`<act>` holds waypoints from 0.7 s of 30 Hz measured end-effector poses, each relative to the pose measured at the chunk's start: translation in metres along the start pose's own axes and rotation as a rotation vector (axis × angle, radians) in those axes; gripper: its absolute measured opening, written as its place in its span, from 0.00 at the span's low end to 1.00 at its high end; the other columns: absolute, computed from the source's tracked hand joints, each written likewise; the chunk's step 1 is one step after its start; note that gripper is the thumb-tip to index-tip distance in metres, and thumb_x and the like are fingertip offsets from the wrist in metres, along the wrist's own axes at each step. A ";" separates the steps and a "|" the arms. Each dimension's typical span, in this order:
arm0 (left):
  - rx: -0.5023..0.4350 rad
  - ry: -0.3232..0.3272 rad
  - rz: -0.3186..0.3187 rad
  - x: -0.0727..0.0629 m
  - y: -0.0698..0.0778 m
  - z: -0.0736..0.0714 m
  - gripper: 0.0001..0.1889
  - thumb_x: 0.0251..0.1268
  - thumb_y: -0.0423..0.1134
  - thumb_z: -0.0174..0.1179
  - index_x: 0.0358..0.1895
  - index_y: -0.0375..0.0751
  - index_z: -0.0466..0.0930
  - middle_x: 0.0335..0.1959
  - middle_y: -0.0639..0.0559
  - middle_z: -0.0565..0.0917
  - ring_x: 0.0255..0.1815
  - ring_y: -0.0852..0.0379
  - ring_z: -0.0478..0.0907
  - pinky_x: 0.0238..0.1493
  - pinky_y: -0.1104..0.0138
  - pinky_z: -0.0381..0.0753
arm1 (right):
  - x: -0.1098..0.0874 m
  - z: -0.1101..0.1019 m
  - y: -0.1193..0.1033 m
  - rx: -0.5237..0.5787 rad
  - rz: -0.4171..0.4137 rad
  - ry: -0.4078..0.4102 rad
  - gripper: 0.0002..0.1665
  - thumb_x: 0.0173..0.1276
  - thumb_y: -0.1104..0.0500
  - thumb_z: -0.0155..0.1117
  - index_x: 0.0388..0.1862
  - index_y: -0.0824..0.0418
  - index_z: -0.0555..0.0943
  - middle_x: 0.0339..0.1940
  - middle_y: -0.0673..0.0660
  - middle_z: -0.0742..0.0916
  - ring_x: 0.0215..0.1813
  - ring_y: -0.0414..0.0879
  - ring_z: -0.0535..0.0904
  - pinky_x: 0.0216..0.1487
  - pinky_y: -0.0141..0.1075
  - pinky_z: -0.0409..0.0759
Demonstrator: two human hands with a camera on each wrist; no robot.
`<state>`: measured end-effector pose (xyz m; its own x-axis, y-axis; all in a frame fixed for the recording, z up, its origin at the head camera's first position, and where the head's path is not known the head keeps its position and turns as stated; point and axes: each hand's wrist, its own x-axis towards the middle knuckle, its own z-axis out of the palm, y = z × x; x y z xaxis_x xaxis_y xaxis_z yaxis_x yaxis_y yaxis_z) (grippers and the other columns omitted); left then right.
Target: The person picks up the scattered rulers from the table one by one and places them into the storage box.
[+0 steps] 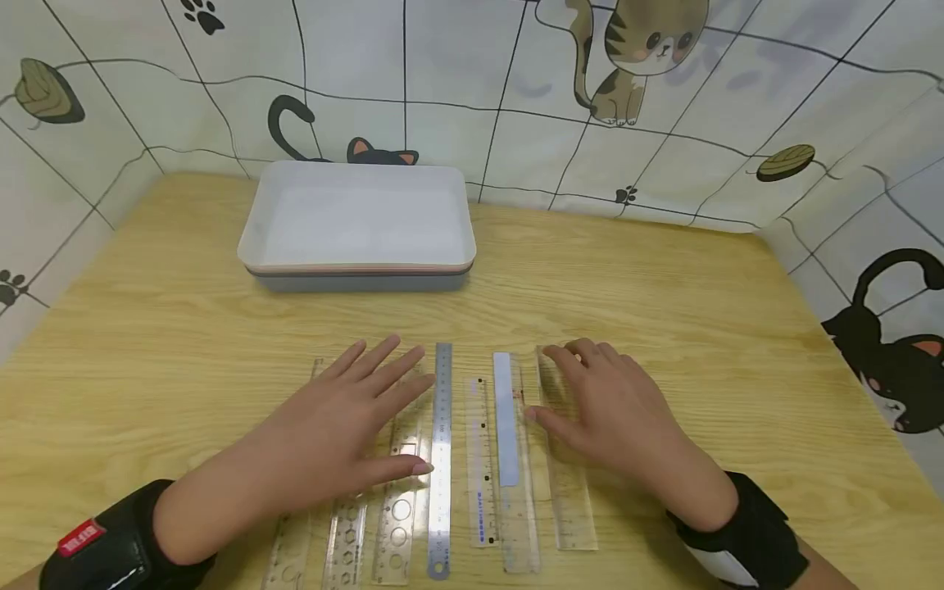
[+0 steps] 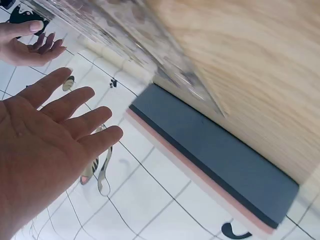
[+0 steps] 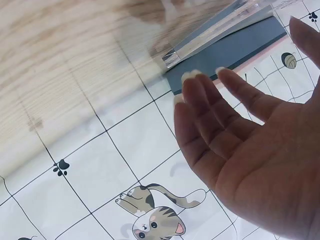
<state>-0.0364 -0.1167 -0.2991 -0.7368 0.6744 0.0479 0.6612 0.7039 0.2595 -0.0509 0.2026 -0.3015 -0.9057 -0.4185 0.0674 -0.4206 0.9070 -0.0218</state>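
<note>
Several rulers lie side by side on the table in the head view. My left hand [image 1: 354, 426], fingers spread, hovers over three clear rulers: a leftmost ruler [image 1: 286, 549], a ruler with small cutouts [image 1: 344, 533] and a ruler with round holes [image 1: 400, 524]. Its thumb and index finger reach near the metal ruler [image 1: 440, 459]. Rightward are a short clear ruler [image 1: 482, 475] and a clear ruler with a pale blue strip [image 1: 506, 418]. My right hand [image 1: 615, 401], loosely bent, is over the rightmost clear ruler [image 1: 571, 500]. In the right wrist view, nothing is between its fingers.
A shallow stack of trays [image 1: 361, 217], white on top with pink and grey below, stands at the back of the wooden table [image 1: 664, 279]. A cat-patterned sheet [image 1: 457, 65] rises behind the table and along both sides. Black bands wrap both wrists.
</note>
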 end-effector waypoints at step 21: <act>0.020 -0.163 0.096 0.064 0.037 0.005 0.32 0.73 0.60 0.55 0.73 0.47 0.71 0.78 0.44 0.67 0.81 0.41 0.59 0.80 0.47 0.59 | -0.005 -0.004 -0.005 0.000 0.235 -0.288 0.33 0.70 0.33 0.60 0.15 0.55 0.71 0.13 0.51 0.75 0.16 0.44 0.69 0.16 0.36 0.64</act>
<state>-0.0581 -0.0469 -0.2911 -0.6389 0.7645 -0.0855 0.7309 0.6380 0.2424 -0.0438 0.2001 -0.2979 -0.9550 -0.1953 -0.2230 -0.1996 0.9799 -0.0034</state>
